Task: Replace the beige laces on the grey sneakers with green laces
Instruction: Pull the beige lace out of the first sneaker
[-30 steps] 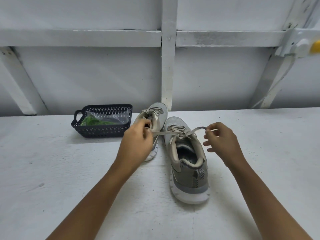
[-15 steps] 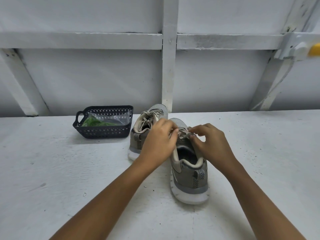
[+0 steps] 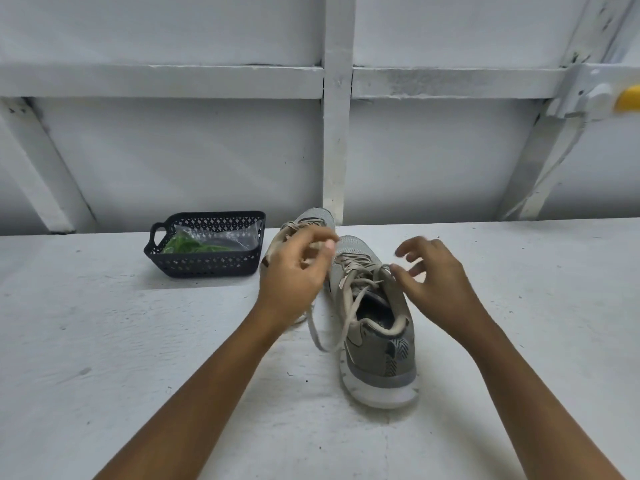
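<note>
Beige lace [image 3: 343, 306] on the near grey sneaker [image 3: 381, 355] is undone, with one end looping onto the table [image 3: 138, 341] under the left hand [image 3: 294, 275]. It's too blurry to tell if that hand is pinching it. Right hand [image 3: 440, 285] hovers loose-fingered, holding nothing. Green laces [image 3: 187, 244] sit in the black basket [image 3: 207, 268].

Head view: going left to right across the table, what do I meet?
Black basket → left hand → nearer grey sneaker → right hand. The farther sneaker is left out: the left hand overlaps it.
</note>
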A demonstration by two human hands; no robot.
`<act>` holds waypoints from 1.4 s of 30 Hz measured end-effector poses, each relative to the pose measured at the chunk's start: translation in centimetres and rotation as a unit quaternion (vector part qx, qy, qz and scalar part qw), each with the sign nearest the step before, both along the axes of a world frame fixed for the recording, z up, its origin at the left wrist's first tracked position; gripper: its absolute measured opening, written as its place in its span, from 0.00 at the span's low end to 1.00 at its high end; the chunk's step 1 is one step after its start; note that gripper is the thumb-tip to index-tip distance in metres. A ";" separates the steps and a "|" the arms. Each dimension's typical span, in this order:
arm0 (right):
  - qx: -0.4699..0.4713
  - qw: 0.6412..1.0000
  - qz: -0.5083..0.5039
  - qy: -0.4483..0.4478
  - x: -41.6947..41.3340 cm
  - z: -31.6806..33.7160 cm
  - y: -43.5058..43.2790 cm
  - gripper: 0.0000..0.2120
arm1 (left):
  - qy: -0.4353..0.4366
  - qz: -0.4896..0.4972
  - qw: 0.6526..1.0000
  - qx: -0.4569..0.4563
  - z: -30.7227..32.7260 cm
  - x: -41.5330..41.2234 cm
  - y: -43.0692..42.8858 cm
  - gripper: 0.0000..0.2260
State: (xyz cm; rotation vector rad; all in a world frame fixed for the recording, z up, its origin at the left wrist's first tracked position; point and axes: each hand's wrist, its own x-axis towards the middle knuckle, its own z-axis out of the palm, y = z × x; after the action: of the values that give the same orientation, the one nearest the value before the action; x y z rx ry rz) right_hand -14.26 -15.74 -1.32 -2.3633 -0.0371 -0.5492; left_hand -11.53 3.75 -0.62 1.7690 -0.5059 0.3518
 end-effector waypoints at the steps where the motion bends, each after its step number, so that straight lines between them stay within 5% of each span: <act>1: -0.022 0.999 0.028 0.010 -0.2 0.0 0.2 0.04 | -0.048 0.016 0.996 0.069 -0.3 0.2 -0.1 0.06; 7: -0.129 0.988 0.063 0.062 0.0 -0.1 0.5 0.10 | -0.117 0.017 0.920 0.375 -1.6 0.4 -1.5 0.11; 11: -0.149 0.984 0.071 0.069 0.6 -0.1 0.9 0.06 | -0.088 0.043 0.891 0.442 -1.6 0.4 -2.6 0.10; 15: -0.118 0.988 0.070 0.066 0.9 -0.2 1.0 0.05 | -0.004 0.012 0.954 0.299 -1.6 0.6 -3.2 0.02; 18: -0.026 0.994 0.065 0.086 1.3 -0.2 1.1 0.11 | 0.092 0.049 0.984 0.148 -1.1 0.4 -3.8 0.06; 21: 0.162 0.981 0.042 0.093 1.6 0.1 1.2 0.09 | 0.146 0.087 0.985 0.015 -0.9 0.6 -4.3 0.06; 25: 0.389 0.914 -0.011 0.113 2.0 0.9 1.3 0.07 | 0.190 0.047 0.953 -0.233 0.0 0.7 -3.8 0.09; 29: 0.494 0.850 -0.079 0.164 2.4 0.7 0.7 0.15 | 0.181 -0.027 0.938 -0.296 0.9 0.5 -1.7 0.09; 32: 0.529 0.813 -0.085 0.229 2.4 0.1 0.1 0.25 | 0.159 -0.101 0.965 -0.181 0.3 0.6 1.0 0.09; 34: 0.514 0.813 -0.081 0.261 2.3 -0.4 -0.3 0.25 | 0.167 -0.151 0.974 -0.016 -0.1 0.5 3.0 0.08; 39: 0.374 0.887 -0.089 0.254 2.2 -1.7 -0.7 0.11 | 0.118 -0.142 0.886 0.426 -0.5 0.0 5.6 0.09; 42: 0.276 0.936 -0.073 0.207 2.0 -1.9 -0.2 0.09 | 0.021 -0.048 0.909 0.413 -0.9 -0.2 5.3 0.08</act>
State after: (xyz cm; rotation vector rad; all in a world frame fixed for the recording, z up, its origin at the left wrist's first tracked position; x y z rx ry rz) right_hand -12.30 -15.89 -3.20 -1.8854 0.4324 -0.0922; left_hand -11.74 9.07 -1.48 2.5480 -0.7799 0.0103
